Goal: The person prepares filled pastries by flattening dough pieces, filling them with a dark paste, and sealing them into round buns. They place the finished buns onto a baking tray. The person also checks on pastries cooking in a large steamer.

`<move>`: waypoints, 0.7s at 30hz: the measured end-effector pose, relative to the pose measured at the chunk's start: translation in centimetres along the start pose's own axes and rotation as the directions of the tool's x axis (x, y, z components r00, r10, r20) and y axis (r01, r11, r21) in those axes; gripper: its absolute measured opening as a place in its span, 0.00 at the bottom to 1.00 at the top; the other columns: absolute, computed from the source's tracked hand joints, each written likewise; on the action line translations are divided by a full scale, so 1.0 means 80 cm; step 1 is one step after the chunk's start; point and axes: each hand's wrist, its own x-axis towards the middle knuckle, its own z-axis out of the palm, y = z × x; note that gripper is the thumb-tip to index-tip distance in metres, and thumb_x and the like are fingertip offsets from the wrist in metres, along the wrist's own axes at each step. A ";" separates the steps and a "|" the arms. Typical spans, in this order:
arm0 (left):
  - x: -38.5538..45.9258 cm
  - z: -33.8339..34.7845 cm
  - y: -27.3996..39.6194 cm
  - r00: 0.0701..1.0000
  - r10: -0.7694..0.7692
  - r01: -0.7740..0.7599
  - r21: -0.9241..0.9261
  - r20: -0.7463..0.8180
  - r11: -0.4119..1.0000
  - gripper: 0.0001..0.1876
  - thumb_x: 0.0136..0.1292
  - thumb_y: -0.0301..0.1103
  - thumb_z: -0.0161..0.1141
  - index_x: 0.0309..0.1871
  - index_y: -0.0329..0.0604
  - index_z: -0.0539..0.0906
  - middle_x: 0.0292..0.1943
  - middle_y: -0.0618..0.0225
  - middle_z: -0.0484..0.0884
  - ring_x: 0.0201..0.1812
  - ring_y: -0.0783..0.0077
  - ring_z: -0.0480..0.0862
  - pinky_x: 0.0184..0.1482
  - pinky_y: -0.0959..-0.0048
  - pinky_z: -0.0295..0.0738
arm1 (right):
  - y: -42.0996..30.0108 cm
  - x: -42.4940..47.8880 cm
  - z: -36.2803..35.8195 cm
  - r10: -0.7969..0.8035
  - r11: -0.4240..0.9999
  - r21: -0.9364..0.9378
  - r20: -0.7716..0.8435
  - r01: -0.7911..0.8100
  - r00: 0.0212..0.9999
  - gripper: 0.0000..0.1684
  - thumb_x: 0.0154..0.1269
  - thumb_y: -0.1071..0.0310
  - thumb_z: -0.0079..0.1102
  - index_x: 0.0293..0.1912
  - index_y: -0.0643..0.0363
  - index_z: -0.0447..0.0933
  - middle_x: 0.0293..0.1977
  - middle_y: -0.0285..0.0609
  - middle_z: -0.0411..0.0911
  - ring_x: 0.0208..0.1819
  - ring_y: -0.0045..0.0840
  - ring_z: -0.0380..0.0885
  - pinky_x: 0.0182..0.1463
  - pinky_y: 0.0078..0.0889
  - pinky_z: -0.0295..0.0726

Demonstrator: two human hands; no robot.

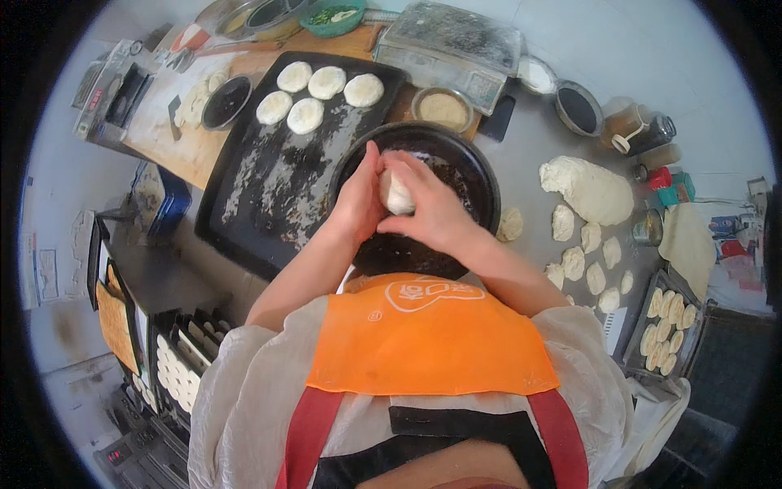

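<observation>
Between both palms I hold a ball of white dough (397,192) above a round black pan (482,177). My left hand (361,195) presses against its left side, fingers pointing up. My right hand (431,198) curls around its right side, thumb below the ball. The pan overlaps the right edge of a large black baking tray (269,177), where several flat dough rounds (305,116) lie near the far end. A small dough piece (510,224) rests just right of the pan. Further right are a large dough lump (589,189) and several small dough pieces (573,263).
Behind the pan stand a bowl of tan crumbs or powder (442,110) and a floury scale (452,43). A dark bowl (226,102) sits left of the tray. Jars (657,131) line the right wall. A tray of shaped dough (663,330) lies lower right; racked trays (183,360) stand lower left.
</observation>
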 end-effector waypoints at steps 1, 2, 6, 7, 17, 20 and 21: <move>0.003 0.001 -0.003 0.997 0.078 -0.078 0.061 -0.009 0.995 0.37 0.75 0.62 0.38 0.71 0.37 0.64 0.65 0.56 0.71 0.66 0.58 0.71 0.68 0.57 0.64 | 0.016 0.001 0.004 0.024 1.000 -0.004 0.002 -0.024 1.000 0.44 0.46 0.63 0.76 0.64 0.57 0.69 0.58 0.52 0.73 0.60 0.48 0.74 0.64 0.41 0.74; 0.005 0.002 -0.005 0.987 0.158 -0.155 0.120 -0.014 0.981 0.38 0.75 0.62 0.38 0.74 0.37 0.59 0.71 0.55 0.66 0.71 0.57 0.65 0.71 0.55 0.58 | 0.032 0.004 0.006 0.047 0.999 -0.007 0.005 -0.047 0.999 0.40 0.45 0.65 0.76 0.60 0.58 0.73 0.57 0.51 0.75 0.58 0.46 0.75 0.64 0.40 0.74; -0.011 -0.005 0.022 0.951 0.287 -0.230 0.356 -0.115 0.906 0.40 0.76 0.60 0.40 0.77 0.37 0.51 0.76 0.54 0.57 0.77 0.58 0.56 0.74 0.54 0.50 | 0.097 0.063 -0.045 0.136 0.979 -0.115 -0.229 -0.166 0.964 0.34 0.42 0.65 0.75 0.53 0.59 0.79 0.50 0.51 0.79 0.54 0.43 0.78 0.61 0.40 0.76; -0.013 -0.012 0.027 0.945 0.304 -0.246 0.347 -0.122 0.905 0.39 0.76 0.59 0.41 0.77 0.37 0.51 0.77 0.53 0.56 0.77 0.58 0.55 0.75 0.54 0.49 | 0.127 0.082 -0.059 0.101 0.946 -0.271 -0.266 -0.175 0.959 0.34 0.44 0.64 0.73 0.54 0.59 0.78 0.52 0.50 0.77 0.53 0.45 0.78 0.61 0.41 0.76; -0.053 -0.063 0.038 0.858 0.435 -0.345 0.320 -0.272 0.882 0.30 0.78 0.49 0.44 0.70 0.31 0.63 0.65 0.52 0.74 0.62 0.57 0.78 0.63 0.59 0.72 | 0.266 0.154 -0.066 0.409 0.755 -0.623 0.202 -0.205 0.890 0.31 0.53 0.68 0.67 0.60 0.51 0.77 0.56 0.49 0.75 0.56 0.43 0.77 0.58 0.43 0.78; -0.064 -0.087 0.048 0.889 0.398 -0.341 0.252 -0.227 0.905 0.29 0.78 0.50 0.44 0.68 0.31 0.65 0.65 0.51 0.74 0.62 0.57 0.78 0.62 0.60 0.72 | 0.200 0.161 -0.081 0.426 0.852 -0.350 0.029 -0.390 0.904 0.35 0.57 0.70 0.65 0.66 0.50 0.71 0.62 0.48 0.72 0.56 0.38 0.79 0.56 0.41 0.80; -0.062 -0.092 0.052 0.911 0.373 -0.333 0.220 -0.175 0.917 0.29 0.78 0.51 0.43 0.67 0.32 0.66 0.64 0.52 0.75 0.61 0.57 0.79 0.62 0.60 0.73 | 0.168 0.158 -0.078 0.480 0.870 0.107 0.041 -0.482 0.876 0.38 0.60 0.70 0.64 0.70 0.51 0.65 0.63 0.49 0.72 0.58 0.38 0.78 0.57 0.40 0.80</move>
